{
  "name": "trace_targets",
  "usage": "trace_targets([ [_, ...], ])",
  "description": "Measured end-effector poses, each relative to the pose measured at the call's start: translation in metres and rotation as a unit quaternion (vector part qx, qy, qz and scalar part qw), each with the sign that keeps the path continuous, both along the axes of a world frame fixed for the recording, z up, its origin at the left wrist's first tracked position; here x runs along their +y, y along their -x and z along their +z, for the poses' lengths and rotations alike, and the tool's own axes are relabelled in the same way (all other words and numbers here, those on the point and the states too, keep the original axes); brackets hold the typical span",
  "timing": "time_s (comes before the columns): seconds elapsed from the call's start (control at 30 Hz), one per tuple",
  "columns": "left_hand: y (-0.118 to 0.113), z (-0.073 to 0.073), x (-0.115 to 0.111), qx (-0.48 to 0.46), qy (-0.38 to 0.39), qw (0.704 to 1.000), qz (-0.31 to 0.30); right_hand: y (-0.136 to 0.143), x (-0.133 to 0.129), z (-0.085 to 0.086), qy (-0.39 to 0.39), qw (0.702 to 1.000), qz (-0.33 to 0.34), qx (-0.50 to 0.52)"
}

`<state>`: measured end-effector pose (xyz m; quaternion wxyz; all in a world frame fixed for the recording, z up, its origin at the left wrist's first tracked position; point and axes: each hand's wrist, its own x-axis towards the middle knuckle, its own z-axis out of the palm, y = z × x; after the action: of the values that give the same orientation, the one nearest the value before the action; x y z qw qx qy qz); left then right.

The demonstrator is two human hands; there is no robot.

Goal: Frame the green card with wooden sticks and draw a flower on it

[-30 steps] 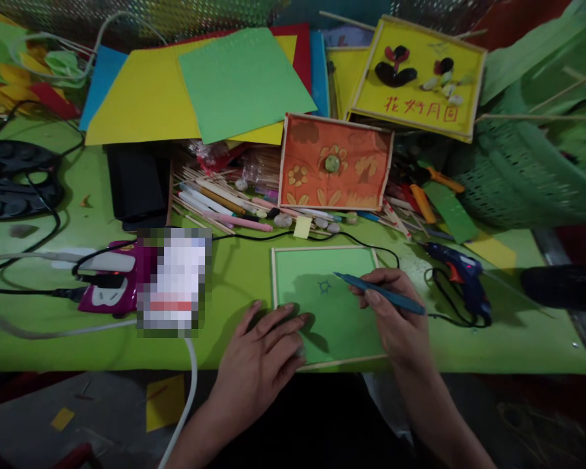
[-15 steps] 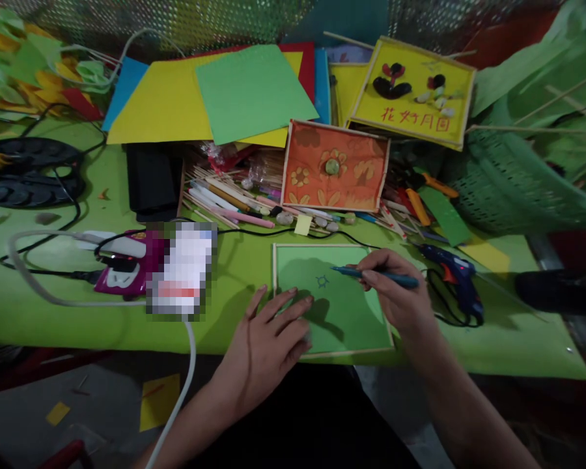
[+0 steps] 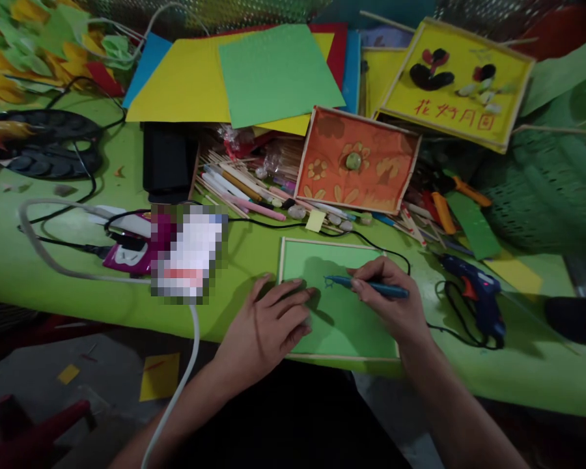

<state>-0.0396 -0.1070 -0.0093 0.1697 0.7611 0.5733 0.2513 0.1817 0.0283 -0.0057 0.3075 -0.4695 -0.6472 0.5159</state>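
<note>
A blue-green marker pen (image 3: 383, 289) is pinched in my right hand (image 3: 393, 296), its tip at a small blue drawing (image 3: 329, 282) of a ring with short strokes. The drawing is on a green sheet (image 3: 351, 329) edged with thin light wooden sticks, lying at the table's front edge. My left hand (image 3: 271, 319) rests flat, fingers spread, over the left border of the sheet. Shadows of both hands fall on the green surface, and the pen tip partly covers the drawing.
Right of the sheet lies a blue glue gun (image 3: 478, 293) with its cord. On the left are a phone (image 3: 190, 254) with a white cable and a purple power strip (image 3: 131, 257). Behind are an orange framed picture (image 3: 317, 146), a yellow framed picture (image 3: 469, 58), pens, coloured paper and a green basket (image 3: 542, 189).
The pen tip has moved left and slightly down onto the drawing. My left hand stays flat on the sheet. The whole view has shifted and tilted a little.
</note>
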Motion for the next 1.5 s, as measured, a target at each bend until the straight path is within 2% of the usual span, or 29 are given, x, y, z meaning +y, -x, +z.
trace_targets([
  [0.3,-0.0001,0.0028,0.0001,0.006,0.026,1.0,-0.002,-0.0005,-0.001,-0.0014,-0.013,1.0,0.007,-0.01],
  [1.5,0.0007,0.0036,-0.0015,0.003,0.041,0.999,-0.004,0.0012,-0.0029,-0.0011,-0.048,0.998,0.016,-0.048],
])
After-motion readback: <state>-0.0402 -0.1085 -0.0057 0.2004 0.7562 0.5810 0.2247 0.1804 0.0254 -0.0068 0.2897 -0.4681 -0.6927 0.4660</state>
